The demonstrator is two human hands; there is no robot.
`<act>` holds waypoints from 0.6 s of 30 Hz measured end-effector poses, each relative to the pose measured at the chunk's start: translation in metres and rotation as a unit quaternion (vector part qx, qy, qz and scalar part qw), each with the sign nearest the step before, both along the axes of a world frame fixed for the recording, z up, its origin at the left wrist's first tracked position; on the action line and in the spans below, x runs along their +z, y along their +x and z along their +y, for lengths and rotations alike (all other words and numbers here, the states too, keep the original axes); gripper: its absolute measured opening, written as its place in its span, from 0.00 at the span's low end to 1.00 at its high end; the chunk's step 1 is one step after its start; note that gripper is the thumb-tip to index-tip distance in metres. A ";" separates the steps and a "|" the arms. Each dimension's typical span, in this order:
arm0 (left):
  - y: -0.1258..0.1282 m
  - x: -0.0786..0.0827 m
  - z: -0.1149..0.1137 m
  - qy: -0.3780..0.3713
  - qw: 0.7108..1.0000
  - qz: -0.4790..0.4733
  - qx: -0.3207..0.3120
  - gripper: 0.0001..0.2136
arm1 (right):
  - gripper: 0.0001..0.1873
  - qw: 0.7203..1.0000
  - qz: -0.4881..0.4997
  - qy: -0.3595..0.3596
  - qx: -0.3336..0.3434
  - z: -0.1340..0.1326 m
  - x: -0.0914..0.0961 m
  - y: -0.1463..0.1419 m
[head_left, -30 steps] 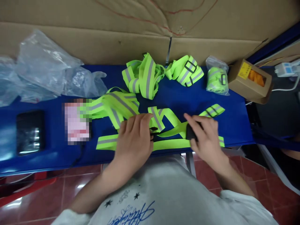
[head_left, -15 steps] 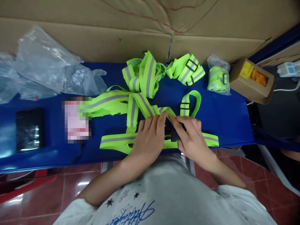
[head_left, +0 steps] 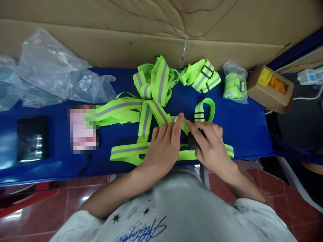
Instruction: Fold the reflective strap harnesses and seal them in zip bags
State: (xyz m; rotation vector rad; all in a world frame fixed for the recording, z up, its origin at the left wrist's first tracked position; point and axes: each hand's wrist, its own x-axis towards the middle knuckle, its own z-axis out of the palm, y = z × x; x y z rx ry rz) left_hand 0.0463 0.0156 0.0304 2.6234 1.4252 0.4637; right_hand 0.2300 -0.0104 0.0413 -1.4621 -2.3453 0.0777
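My left hand (head_left: 164,144) lies over the neon-yellow reflective strap (head_left: 129,148), its fingers bent down on the webbing and its index finger straighter. What its thumb does is hidden. My right hand (head_left: 213,144) is closed on a black block-shaped piece (head_left: 193,141) beside the strap, thumb near its lower edge. A folded length of webbing (head_left: 157,111) runs down between the fingertips of both hands. Just above the right hand stands a strap loop (head_left: 208,109) with a black slider. More flat webbing (head_left: 118,109) stretches away to the left.
Bundled reflective straps (head_left: 157,80) and a smaller bundle (head_left: 200,75) lie at the back. Right of them are a bagged strap (head_left: 236,84) and a cardboard box (head_left: 271,89). Clear plastic bags (head_left: 50,70), a black case (head_left: 32,139) and a blurred pink item (head_left: 82,129) occupy the left.
Both hands have shifted slightly to the right, the right one with the black piece. The left index finger is raised a little more, and the folded webbing has moved right.
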 end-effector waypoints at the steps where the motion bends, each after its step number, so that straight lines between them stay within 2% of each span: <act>1: -0.001 0.001 0.000 0.007 1.000 -0.001 0.002 0.29 | 0.33 1.000 -0.002 0.004 -0.006 0.000 0.000 0.000; 8: -0.004 0.003 0.000 0.012 1.000 -0.007 0.002 0.29 | 0.32 1.000 -0.023 0.012 0.007 0.003 -0.004 0.000; 14: -0.007 0.000 0.002 -0.044 0.998 -0.031 -0.021 0.32 | 0.31 0.999 -0.022 0.009 0.030 0.005 -0.008 0.001; 18: -0.010 0.001 0.006 -0.074 0.995 -0.058 -0.016 0.34 | 0.33 1.000 0.011 -0.016 0.024 0.003 -0.008 -0.002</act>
